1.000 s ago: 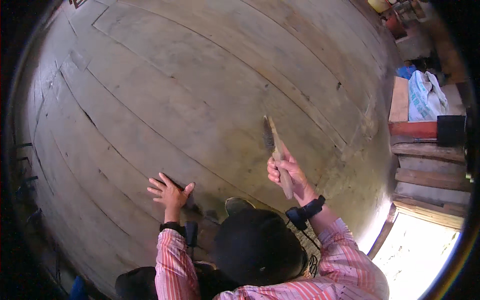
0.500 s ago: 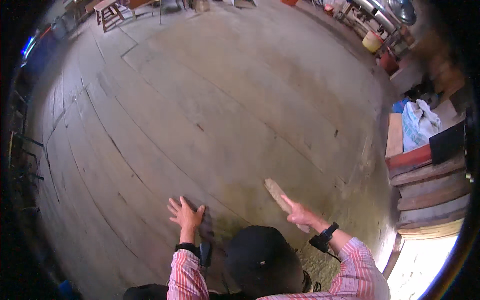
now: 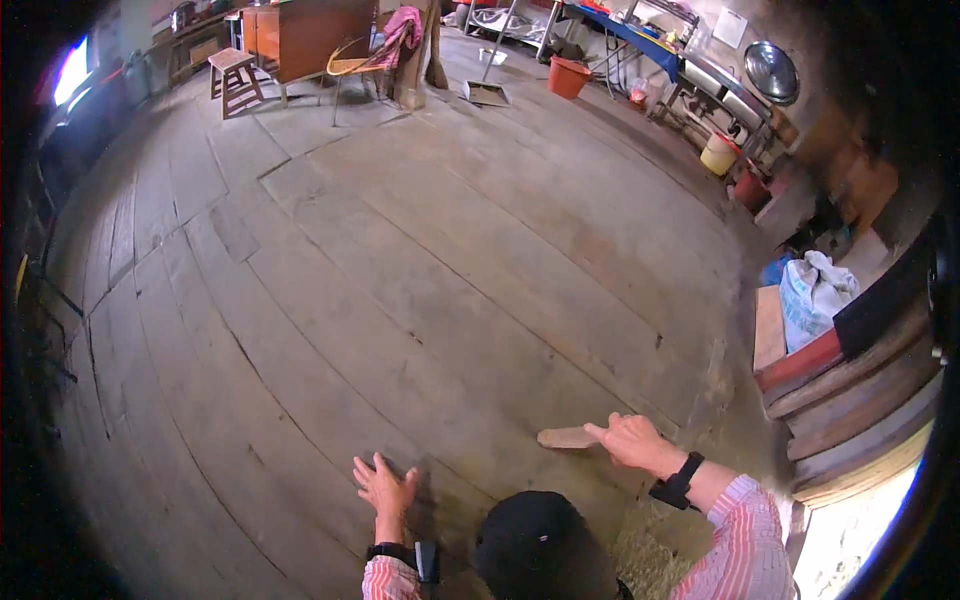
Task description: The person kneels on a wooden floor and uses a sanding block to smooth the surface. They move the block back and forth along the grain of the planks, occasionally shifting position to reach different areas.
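Observation:
My right hand [image 3: 632, 441] is closed on a flat, pale tan strip with a rounded end [image 3: 566, 438], which looks like wood. Its index finger lies along the strip, and the strip's other end is hidden by the hand. The strip points left, low over or against the plank floor [image 3: 400, 290]; I cannot tell whether it touches. My left hand [image 3: 386, 487] is open and holds nothing, its fingers spread close to the floorboards. Dark bands circle both wrists, below striped sleeves.
A white sack [image 3: 815, 298] and a stack of boards [image 3: 850, 400] lie on the right beside a bright opening. Farther off stand a wooden stool [image 3: 235, 82], a cabinet [image 3: 310, 40], a dustpan [image 3: 486, 94], an orange bucket [image 3: 568, 77] and a yellow-white bucket [image 3: 719, 155].
The strip has swung from a slant to nearly level as my right hand turned with it. My left hand stays spread. The view has tilted up, showing more of the room's far side.

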